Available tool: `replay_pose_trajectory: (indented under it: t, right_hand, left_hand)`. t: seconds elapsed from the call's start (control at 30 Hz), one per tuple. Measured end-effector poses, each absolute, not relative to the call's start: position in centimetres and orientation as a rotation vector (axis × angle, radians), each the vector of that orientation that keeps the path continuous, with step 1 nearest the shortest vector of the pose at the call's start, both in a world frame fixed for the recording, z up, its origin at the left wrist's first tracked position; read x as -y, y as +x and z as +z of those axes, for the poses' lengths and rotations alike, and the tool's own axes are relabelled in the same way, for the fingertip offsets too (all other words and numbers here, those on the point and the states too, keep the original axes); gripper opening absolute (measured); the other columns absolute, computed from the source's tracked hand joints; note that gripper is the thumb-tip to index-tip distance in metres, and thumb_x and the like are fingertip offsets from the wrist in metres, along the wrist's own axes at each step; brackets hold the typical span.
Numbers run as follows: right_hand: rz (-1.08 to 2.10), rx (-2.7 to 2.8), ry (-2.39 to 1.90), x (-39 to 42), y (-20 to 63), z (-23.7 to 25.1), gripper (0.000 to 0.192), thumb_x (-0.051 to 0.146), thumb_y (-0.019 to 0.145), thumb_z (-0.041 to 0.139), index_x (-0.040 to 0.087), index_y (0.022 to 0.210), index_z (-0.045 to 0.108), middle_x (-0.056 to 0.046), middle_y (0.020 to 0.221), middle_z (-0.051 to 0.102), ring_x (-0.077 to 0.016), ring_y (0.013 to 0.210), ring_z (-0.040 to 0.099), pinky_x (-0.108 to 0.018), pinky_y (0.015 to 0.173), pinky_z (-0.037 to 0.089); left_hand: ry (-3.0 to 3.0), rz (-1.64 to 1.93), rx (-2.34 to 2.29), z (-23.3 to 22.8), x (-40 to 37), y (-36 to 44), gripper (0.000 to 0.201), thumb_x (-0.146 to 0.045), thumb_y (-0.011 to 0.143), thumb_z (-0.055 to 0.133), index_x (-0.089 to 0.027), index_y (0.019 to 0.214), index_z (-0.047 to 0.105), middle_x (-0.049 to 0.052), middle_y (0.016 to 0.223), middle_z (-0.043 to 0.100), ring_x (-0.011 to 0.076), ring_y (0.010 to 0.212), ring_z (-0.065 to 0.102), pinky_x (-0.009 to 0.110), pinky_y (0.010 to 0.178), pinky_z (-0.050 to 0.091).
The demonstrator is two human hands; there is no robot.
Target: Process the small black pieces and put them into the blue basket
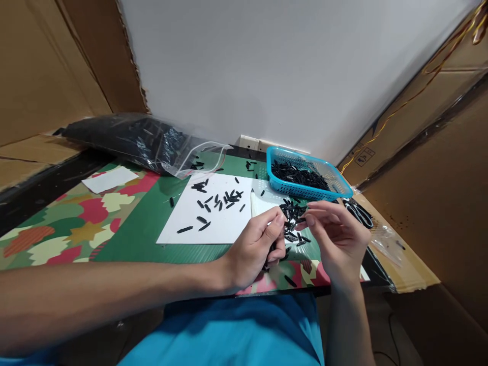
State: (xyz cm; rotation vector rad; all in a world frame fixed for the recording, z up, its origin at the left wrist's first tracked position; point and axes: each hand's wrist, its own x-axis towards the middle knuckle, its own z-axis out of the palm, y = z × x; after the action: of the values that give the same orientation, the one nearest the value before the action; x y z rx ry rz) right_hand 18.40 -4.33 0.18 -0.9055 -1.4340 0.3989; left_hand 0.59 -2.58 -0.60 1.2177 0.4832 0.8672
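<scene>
My left hand (pixel 257 244) is closed around several small black plastic pieces, some of which show below its curled fingers. Just to the right, my right hand (pixel 337 234) pinches one slim black piece (pixel 300 220) between thumb and fingertips. Beneath and behind the hands lies a pile of the same black pieces (pixel 293 208). More of them are scattered over a white sheet of paper (pixel 175 223), to the left of the pile. What the pieces are for cannot be made out.
A blue plastic basket (pixel 308 192) full of black pieces stands behind my hands. At the back left lies a large clear bag (pixel 152 142) with black contents. Scissors (pixel 358 213) rest at the right. Cardboard walls (pixel 430 168) flank the table, and power sockets (pixel 249 143) sit at the wall.
</scene>
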Motion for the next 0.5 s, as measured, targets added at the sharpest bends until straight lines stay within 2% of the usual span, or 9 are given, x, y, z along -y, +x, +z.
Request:
replay_pose_trajectory:
  t: [0.13,0.37,0.5]
  right_hand:
    - [0.406,1.425,-0.92,4.52,17.72,-0.14,0.011,0.016,0.094,0.078,0.022,0.103,0.08,-0.002,0.088,0.081,-0.0156,0.069,0.078,-0.026,0.066,0.067]
    - [0.449,1.419,-0.881,4.57,17.27,0.09,0.013,0.013,0.095,0.078,0.022,0.104,0.081,-0.001,0.088,0.08,-0.0135,0.071,0.077,-0.022,0.067,0.066]
    - [0.569,1.414,-0.918,4.61,17.73,-0.29,0.009,0.021,0.1,0.075,0.025,0.106,0.081,-0.001,0.092,0.081,-0.0154,0.075,0.079,-0.025,0.069,0.065]
  left_hand:
    - [1.287,0.849,-0.508,-0.62,2.54,0.6,0.042,-0.057,0.111,0.045,-0.022,0.087,0.044,-0.009,0.056,0.047,0.0059,0.047,0.035,0.018,0.048,0.03]
    - [1.34,0.867,-0.501,-0.47,2.6,0.46,0.041,-0.053,0.112,0.044,-0.022,0.086,0.044,-0.008,0.056,0.047,0.0066,0.049,0.036,0.02,0.05,0.031]
    - [1.344,0.861,-0.508,-0.49,2.69,0.36,0.041,-0.054,0.112,0.045,-0.022,0.086,0.044,-0.008,0.057,0.048,0.0065,0.049,0.036,0.019,0.05,0.031]
